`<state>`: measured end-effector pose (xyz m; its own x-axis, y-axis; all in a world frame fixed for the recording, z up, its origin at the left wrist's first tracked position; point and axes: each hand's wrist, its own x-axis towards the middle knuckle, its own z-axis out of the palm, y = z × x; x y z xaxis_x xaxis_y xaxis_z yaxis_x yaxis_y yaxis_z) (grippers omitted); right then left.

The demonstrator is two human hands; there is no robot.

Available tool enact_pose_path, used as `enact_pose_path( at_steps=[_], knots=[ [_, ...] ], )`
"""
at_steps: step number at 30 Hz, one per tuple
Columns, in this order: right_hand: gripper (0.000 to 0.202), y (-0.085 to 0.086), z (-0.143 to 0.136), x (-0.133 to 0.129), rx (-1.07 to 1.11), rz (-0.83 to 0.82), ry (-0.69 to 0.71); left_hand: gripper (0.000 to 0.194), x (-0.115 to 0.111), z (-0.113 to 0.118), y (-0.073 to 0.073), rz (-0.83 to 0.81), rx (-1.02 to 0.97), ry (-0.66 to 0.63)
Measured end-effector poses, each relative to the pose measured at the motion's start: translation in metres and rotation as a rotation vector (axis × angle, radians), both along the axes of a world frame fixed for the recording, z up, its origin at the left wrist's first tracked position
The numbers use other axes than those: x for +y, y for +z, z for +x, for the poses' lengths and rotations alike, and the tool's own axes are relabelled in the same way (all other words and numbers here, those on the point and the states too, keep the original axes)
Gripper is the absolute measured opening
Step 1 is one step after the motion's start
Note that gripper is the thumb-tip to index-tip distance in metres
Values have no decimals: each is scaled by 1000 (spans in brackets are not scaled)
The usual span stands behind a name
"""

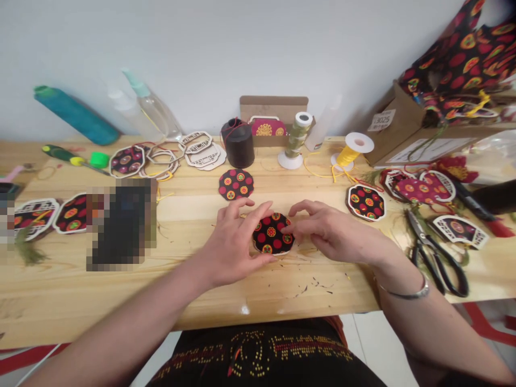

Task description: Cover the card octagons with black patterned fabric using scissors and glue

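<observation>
A black patterned fabric piece [273,234] with red and orange round motifs lies on the wooden table in front of me, a pale rim showing along its lower edge. My left hand [237,242] curves around its left side, thumb and fingers spread along the edge. On the right, my right hand [328,228] has its fingertips on the fabric's right part, with the fingers bent and apart. Just above my left hand lies a similar scalloped fabric piece [236,184]. Small dark scraps [316,285] are scattered on the table nearby.
Black-handled scissors [437,252] lie at the right, near a framed patterned piece [366,202]. A yellow thread spool [350,153], a green thread spool [297,141] and a black spool [237,144] stand behind. A cardboard box [407,129] is at the back right; framed pieces lie left.
</observation>
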<state>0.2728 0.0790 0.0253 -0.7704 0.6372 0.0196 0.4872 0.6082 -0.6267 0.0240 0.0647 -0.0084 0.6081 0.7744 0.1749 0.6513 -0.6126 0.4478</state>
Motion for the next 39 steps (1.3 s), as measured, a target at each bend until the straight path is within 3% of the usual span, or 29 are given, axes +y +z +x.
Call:
enact_pose_path(
  at_steps=[6,9,12,17,22,30,39],
  knots=[
    [29,-1,8,2,3,46,-110,79,2,1,-7,37,39,18],
    [33,-5,6,2,57,61,-136,76,3,1,-11,118,0,55],
    [33,-9,-1,1,106,65,-82,73,4,-1,-10,155,-19,49],
    [25,-15,-12,2,171,109,79,38,5,-4,-4,165,28,-27],
    [27,-12,-16,-2,130,-9,127,19,5,-5,-3,135,42,-47],
    [32,-7,-16,-2,134,-93,161,14,5,-3,-3,137,-3,-40],
    [26,-16,-27,-8,146,4,209,24,5,-5,-1,56,56,-46]
  ],
)
